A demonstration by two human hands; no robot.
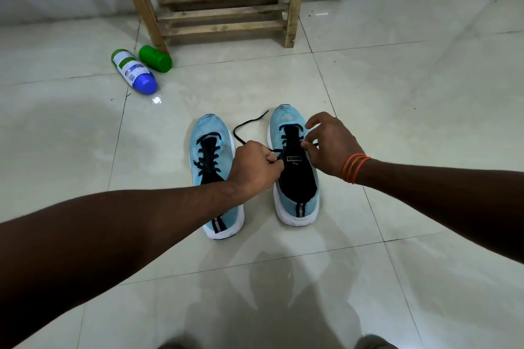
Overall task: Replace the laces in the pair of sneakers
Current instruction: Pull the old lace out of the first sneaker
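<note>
Two light-blue sneakers with black tongues and white soles stand side by side on the tiled floor, toes pointing away from me. The left sneaker [211, 161] is laced with a black lace. The right sneaker [295, 178] is laced only near the toe. My left hand [253, 167] pinches the black lace [249, 126] at the right sneaker's left eyelets; the lace's free end loops out onto the floor between the shoes. My right hand [330, 146], with orange threads on its wrist, pinches the lace's other end at the right eyelets.
A white bottle with a blue cap [133, 71] and a green container [155, 58] lie on the floor to the far left. A wooden stool frame [224, 0] stands against the wall behind the shoes. My knees show at the bottom edge.
</note>
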